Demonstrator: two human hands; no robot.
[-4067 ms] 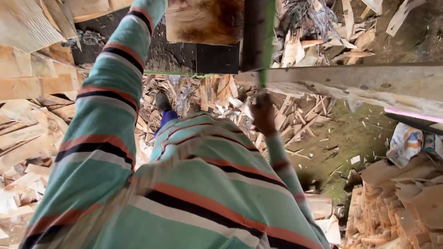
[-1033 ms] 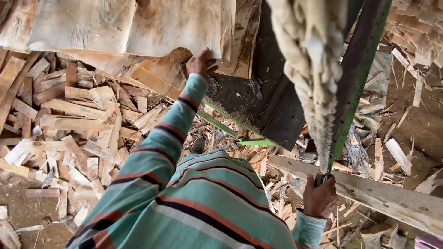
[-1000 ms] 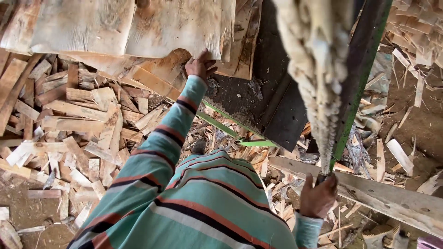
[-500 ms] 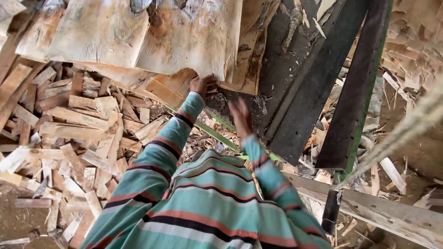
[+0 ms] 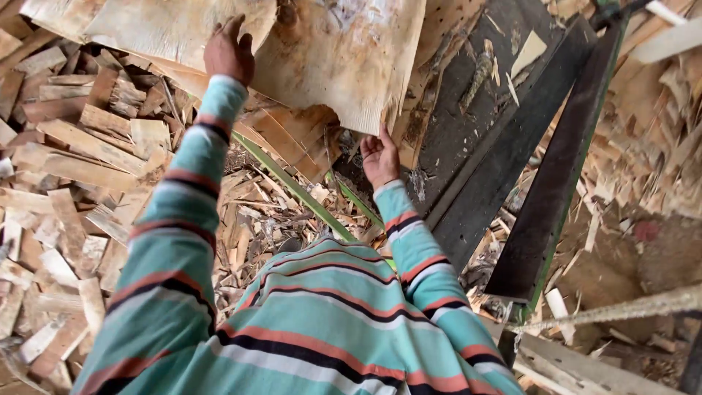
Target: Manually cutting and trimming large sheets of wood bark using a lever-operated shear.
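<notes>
A large thin sheet of pale wood veneer (image 5: 322,51) spreads across the top of the view, lying over the dark bed of a machine (image 5: 504,124). My left hand (image 5: 228,50) presses on the sheet's left part with fingers curled over its surface. My right hand (image 5: 380,155) grips the sheet's ragged lower edge from beneath, thumb against the wood. Both arms wear a sleeve striped teal, orange and black.
Broken veneer strips and scraps (image 5: 66,183) cover the ground at left and far right (image 5: 658,132). A dark green-edged metal rail (image 5: 563,161) slants down the right. A thin green strip (image 5: 292,186) runs under the sheet. A rope (image 5: 629,307) crosses the lower right.
My right hand left the rope at lower right and rose to the veneer's lower edge. My left hand slid higher onto the sheet. The view moved in closer on the veneer.
</notes>
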